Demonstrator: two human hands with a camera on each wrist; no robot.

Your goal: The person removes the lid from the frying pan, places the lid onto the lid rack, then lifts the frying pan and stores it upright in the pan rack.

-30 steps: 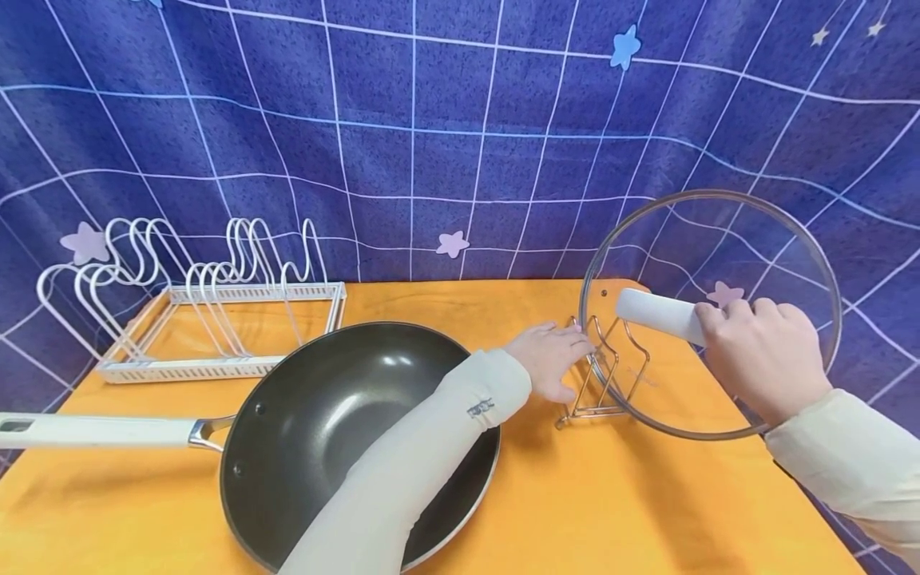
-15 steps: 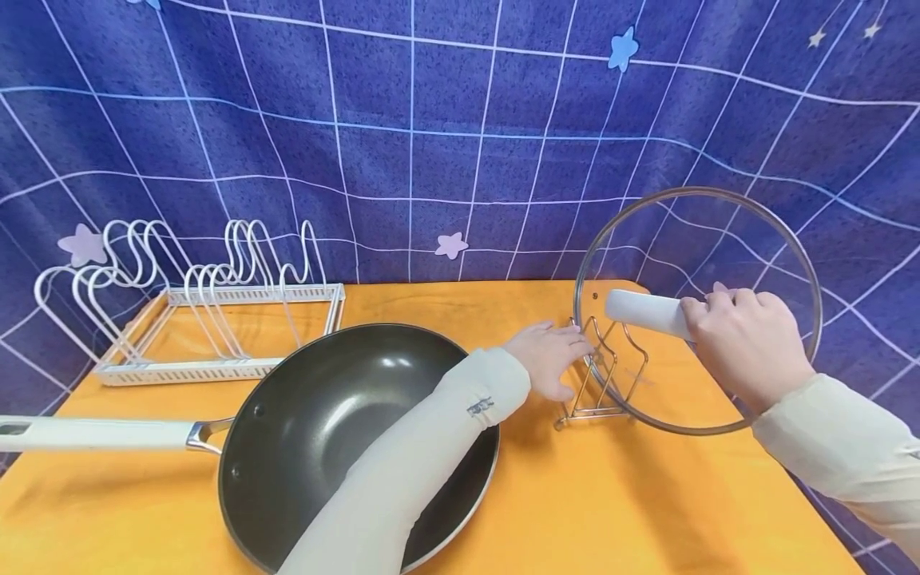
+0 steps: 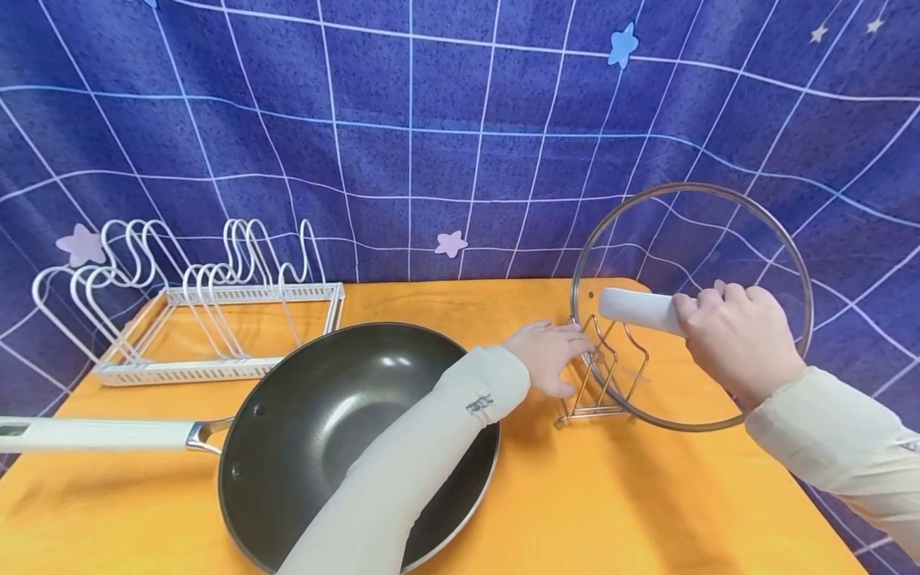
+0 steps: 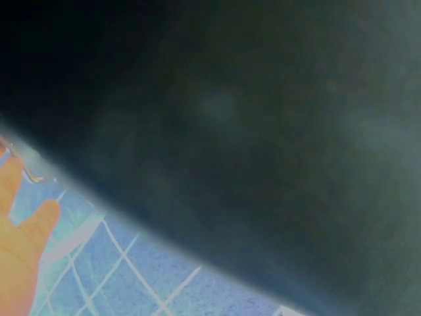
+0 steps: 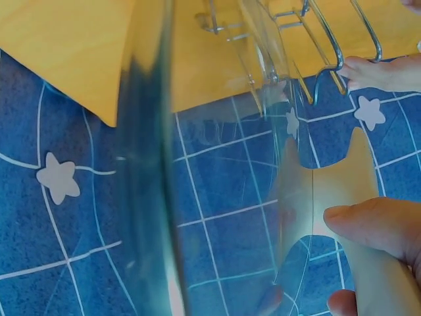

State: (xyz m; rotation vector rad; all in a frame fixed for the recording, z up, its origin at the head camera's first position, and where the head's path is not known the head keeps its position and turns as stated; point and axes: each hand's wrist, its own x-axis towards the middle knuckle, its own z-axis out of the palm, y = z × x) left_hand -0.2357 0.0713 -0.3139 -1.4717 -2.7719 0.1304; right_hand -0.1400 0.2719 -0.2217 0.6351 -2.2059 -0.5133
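Leftward by a little, the lid (image 3: 693, 239) had shifted since the earlier frames, carried by the right hand (image 3: 743, 339), while the left hand (image 3: 548, 357) had stayed put. The right hand was curled round the lid's handle (image 3: 636, 310), thumb laid against it, with the glass standing on edge. The lid's left rim crossed the wires of the stand (image 3: 592, 413) (whether it sat in a slot or merely passed behind a wire, I could not tell). The left hand had its fingers spread and nearly straight, their tips at the stand's wires and apparently touching, as if to steady it. Farther left, the pan (image 3: 323, 423) lay partly under the left sleeve (image 3: 424, 471), and behind it the white rack (image 3: 208, 370) stood on the table (image 3: 561, 495), before the curtain (image 3: 460, 160).

My reading was that the lid was being fitted into the stand. The next move seemed to call for settling the rim between two wires and easing its weight down before the grip loosened, since the broad glass might tip the small stand.
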